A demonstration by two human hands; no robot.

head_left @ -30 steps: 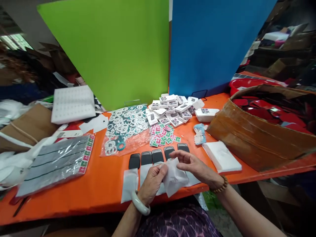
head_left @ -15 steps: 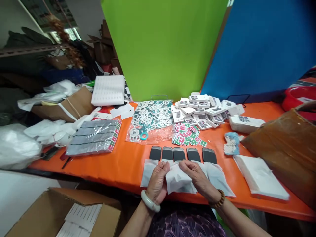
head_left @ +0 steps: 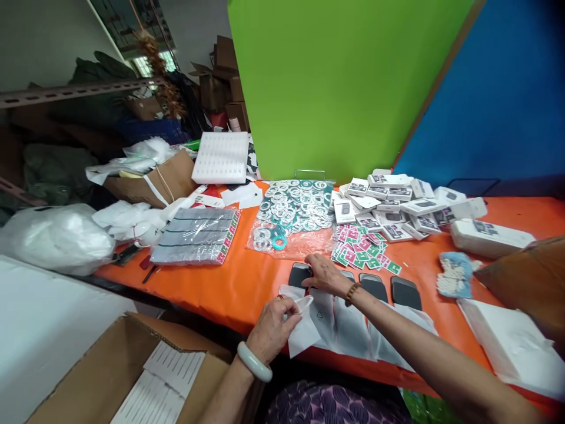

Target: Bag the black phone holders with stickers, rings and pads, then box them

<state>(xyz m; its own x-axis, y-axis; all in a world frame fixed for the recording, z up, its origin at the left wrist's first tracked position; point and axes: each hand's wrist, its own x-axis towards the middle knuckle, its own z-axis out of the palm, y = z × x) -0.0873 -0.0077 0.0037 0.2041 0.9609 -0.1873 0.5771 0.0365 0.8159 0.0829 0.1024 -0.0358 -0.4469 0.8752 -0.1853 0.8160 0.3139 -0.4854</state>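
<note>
My left hand (head_left: 274, 323) pinches the open mouth of a small white plastic bag (head_left: 303, 327) at the near edge of the orange table (head_left: 229, 284). My right hand (head_left: 323, 273) reaches across it and rests its fingers on the leftmost of several black flat devices (head_left: 299, 274) lined up in a row; I cannot see whether it grips the device. More white bags (head_left: 353, 330) lie under the row. Behind the row sit a pile of pink and green stickers (head_left: 359, 253) and a bag of white rings (head_left: 293, 213).
Small white boxes (head_left: 397, 203) are heaped at the back right. A wrapped grey pack (head_left: 196, 235) lies to the left, an open cardboard carton (head_left: 128, 371) stands below the table edge, a stack of white sheets (head_left: 512, 344) at right. Green and blue boards stand behind.
The view has swung left. My right hand let go of the white bag and reached forward to the leftmost black device; my left hand keeps the bag.
</note>
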